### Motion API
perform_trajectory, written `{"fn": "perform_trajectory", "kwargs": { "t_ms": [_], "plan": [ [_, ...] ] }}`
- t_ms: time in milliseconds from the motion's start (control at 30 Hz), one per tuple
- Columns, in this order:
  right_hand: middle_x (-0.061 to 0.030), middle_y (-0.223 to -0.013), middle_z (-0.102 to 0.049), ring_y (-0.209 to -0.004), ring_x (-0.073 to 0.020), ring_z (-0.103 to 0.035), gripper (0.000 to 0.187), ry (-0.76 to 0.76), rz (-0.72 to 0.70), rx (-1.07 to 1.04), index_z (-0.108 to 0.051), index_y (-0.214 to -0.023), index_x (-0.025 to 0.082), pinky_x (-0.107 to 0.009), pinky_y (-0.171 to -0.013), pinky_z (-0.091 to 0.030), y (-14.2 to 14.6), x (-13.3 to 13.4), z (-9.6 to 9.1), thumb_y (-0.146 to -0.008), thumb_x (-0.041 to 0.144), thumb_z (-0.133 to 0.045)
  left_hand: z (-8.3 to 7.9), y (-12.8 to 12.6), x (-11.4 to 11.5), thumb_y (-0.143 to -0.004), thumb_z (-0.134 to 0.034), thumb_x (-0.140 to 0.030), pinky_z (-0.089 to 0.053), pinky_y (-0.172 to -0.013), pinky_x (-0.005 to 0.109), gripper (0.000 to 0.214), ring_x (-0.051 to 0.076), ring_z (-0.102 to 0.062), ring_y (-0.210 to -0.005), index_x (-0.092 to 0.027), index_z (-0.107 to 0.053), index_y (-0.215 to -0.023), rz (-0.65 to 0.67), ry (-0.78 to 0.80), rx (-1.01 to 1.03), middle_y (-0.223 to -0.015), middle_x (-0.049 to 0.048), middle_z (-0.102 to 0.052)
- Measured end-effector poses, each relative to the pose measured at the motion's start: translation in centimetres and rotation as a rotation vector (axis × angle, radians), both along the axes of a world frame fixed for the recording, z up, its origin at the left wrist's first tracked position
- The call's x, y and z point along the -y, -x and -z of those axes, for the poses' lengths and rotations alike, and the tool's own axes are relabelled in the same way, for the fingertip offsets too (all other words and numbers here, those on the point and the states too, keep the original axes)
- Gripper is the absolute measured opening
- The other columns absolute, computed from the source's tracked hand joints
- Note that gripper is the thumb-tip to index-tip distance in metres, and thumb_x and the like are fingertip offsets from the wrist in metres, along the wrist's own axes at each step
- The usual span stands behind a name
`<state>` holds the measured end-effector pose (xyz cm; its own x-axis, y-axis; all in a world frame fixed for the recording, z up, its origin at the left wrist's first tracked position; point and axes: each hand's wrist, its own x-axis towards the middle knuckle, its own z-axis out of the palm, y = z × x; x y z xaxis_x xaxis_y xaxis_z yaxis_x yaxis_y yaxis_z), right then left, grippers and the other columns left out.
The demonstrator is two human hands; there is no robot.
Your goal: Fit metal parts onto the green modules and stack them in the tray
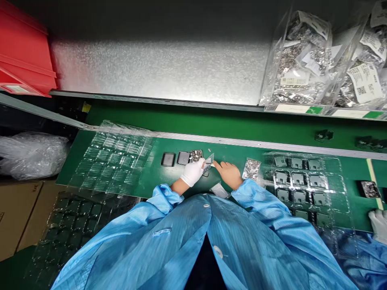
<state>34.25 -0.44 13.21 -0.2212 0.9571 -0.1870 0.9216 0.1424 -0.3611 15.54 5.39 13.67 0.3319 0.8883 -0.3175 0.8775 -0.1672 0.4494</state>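
Note:
My left hand [192,173], in a white glove, is closed on a small clear plastic bag [208,161]. My bare right hand [229,175] meets the bag's right side, its index finger stretched to the edge and the other fingers curled. Just beyond the gloved fingers is an open tray of small metal parts [196,155]. Left of it lie a dark rounded case [183,158] and a square item [168,159] whose face is pixelated. A bag of small metal parts [251,168] lies right of my right hand. Near my body is another small clear bag [220,190].
Clear blister trays [117,149] lie at left; another, holding dark square parts [299,179], is at right. A metal shelf [163,72] overhangs the green bench, carrying a red bin [24,52] and clear bins of bagged parts [305,68]. A co-worker's gloved hand [378,225] is at far right.

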Motion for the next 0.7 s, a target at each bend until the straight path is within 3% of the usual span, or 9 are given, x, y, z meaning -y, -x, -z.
{"fn": "perform_trajectory", "kwargs": {
  "t_ms": [100, 200, 267, 400, 567, 700],
  "plan": [
    [-0.0118, -0.091, -0.064, -0.079, -0.023, -0.06, 0.04, 0.024, 0.048, 0.008, -0.056, -0.128, 0.025, -0.032, -0.071, -0.043, -1.2, -0.2, 1.2, -0.092, 0.011, -0.046, -0.4, 0.2, 1.2, -0.09, -0.048, -0.03, -0.043, -0.069, 0.028, 0.017, 0.022, -0.064, -0.074, -0.019, -0.06, -0.096, 0.054, 0.0, 0.025, -0.072, 0.0074, -0.065],
    [-0.014, -0.081, -0.064, -0.067, -0.0216, -0.06, 0.036, 0.044, 0.167, 0.038, -0.058, -0.125, 0.013, -0.034, -0.067, -0.043, -4.3, -1.1, 2.9, -0.094, 0.009, -0.039, -1.0, 0.4, 2.8, -0.086, -0.053, -0.027, -0.044, -0.072, 0.029, 0.014, 0.022, -0.064, -0.075, -0.02, -0.061, -0.094, 0.084, 0.008, 0.075, -0.074, 0.007, -0.066],
    [-0.0148, -0.078, -0.063, -0.063, -0.0201, -0.059, 0.036, 0.04, 0.245, 0.041, -0.058, -0.122, 0.007, -0.035, -0.069, -0.044, -6.7, -1.7, 4.0, -0.096, 0.01, -0.034, -1.4, 0.5, 3.4, -0.087, -0.05, -0.028, -0.045, -0.073, 0.03, 0.016, 0.022, -0.064, -0.075, -0.02, -0.061, -0.097, 0.063, 0.011, 0.105, -0.076, 0.007, -0.066],
    [-0.0131, -0.08, -0.064, -0.069, -0.0212, -0.06, 0.03, -0.003, 0.319, -0.031, -0.063, -0.111, 0.01, -0.036, -0.074, -0.046, -9.6, -1.7, 5.3, -0.095, 0.014, -0.038, -1.4, 0.8, 3.0, -0.094, -0.038, -0.031, -0.046, -0.072, 0.03, 0.024, 0.021, -0.063, -0.079, -0.02, -0.057, -0.103, -0.033, 0.023, 0.16, -0.085, 0.0064, -0.066],
    [-0.0136, -0.105, -0.063, -0.101, -0.0258, -0.058, 0.029, -0.124, 0.28, -0.192, -0.061, -0.113, 0.015, -0.042, -0.09, -0.047, -7.0, -0.8, 3.7, -0.091, 0.019, -0.043, -0.7, 0.7, 1.3, -0.095, -0.037, -0.032, -0.047, -0.076, 0.032, 0.025, 0.021, -0.062, -0.084, -0.017, -0.055, -0.103, -0.123, 0.064, 0.228, -0.087, 0.0077, -0.065],
    [-0.0085, -0.113, -0.063, -0.108, -0.0221, -0.056, 0.032, -0.213, 0.049, -0.355, -0.062, -0.11, 0.021, -0.039, -0.096, -0.047, -1.8, -0.1, 1.3, -0.088, 0.016, -0.039, -1.5, -0.5, 1.6, -0.094, -0.035, -0.031, -0.05, -0.074, 0.033, 0.027, 0.021, -0.064, -0.081, -0.019, -0.059, -0.096, -0.185, 0.061, 0.274, -0.086, 0.0089, -0.067]
  ]
}}
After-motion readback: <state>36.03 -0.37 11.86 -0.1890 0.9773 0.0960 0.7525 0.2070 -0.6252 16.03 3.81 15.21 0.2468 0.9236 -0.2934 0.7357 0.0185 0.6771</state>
